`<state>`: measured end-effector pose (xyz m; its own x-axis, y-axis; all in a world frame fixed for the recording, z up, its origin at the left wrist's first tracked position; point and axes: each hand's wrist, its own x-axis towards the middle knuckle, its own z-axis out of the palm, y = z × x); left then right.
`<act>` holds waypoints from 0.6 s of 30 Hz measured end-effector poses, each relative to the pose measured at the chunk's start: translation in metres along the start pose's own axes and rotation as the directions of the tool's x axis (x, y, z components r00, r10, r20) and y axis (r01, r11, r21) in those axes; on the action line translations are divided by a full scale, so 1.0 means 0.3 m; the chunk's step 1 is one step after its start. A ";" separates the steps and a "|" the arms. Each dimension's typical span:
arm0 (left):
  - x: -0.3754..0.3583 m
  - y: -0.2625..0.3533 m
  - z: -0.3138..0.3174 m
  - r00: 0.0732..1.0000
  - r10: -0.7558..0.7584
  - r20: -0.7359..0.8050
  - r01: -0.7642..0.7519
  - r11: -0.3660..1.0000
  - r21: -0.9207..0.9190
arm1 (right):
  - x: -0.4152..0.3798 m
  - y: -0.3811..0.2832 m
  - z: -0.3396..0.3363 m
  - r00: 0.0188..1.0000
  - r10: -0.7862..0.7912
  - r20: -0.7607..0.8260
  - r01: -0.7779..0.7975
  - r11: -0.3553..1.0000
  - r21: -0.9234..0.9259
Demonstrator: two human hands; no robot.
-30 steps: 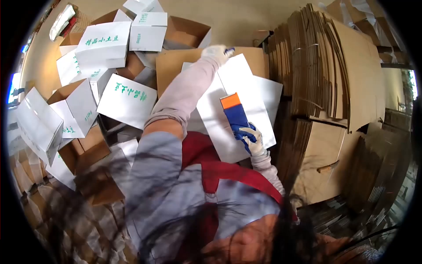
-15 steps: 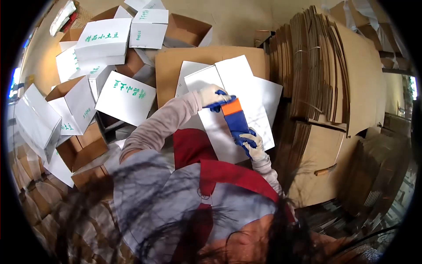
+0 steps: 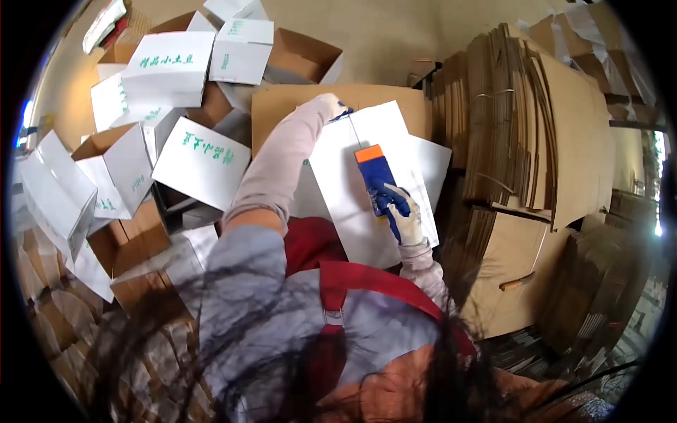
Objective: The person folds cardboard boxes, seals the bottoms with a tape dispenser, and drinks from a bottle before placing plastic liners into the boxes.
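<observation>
One right hand [image 3: 405, 215] grips one blue-and-orange tool [image 3: 374, 169].

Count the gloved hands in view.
2: the left hand at the far edge of the white cardboard, the right hand gripping the blue-and-orange block. Neither is fully hidden.

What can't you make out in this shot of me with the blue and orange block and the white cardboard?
All in the head view:
Underside of the blue and orange block: faces away; the right hand covers its lower part.
Left hand: its grip is mostly hidden by its own back.
Small green print on the open white box: too small and blurred.
Taped cartons, upper right: cut off by the dark lens rim.
</observation>
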<state>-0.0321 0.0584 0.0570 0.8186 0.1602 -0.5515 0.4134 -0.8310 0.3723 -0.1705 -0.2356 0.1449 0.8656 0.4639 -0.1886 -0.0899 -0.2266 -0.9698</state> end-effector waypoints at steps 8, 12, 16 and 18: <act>-0.128 0.115 -0.094 0.980 0.082 -0.179 -0.094 0.994 -0.059 | 0.010 0.067 0.020 0.996 -0.088 -0.008 0.088 0.996 -0.030; -0.262 0.313 0.094 0.939 0.126 -0.321 -0.048 0.969 0.242 | -0.079 -0.013 -0.029 0.998 -0.057 0.036 0.061 0.991 -0.119; -0.246 0.289 0.088 0.934 0.137 -0.329 -0.086 0.983 0.165 | -0.595 0.135 -0.245 0.975 -0.147 0.169 0.190 0.941 -0.279; -0.231 0.301 0.087 0.910 0.139 -0.391 -0.063 0.978 0.200 | -0.902 0.200 -0.313 0.980 0.194 0.036 -0.177 0.944 -0.279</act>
<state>-0.0620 -0.0417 0.1094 0.9582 0.2385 -0.1579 0.2724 -0.9293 0.2494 -0.3638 -0.4553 0.1523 0.8136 0.4413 -0.3786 -0.1001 -0.5350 -0.8389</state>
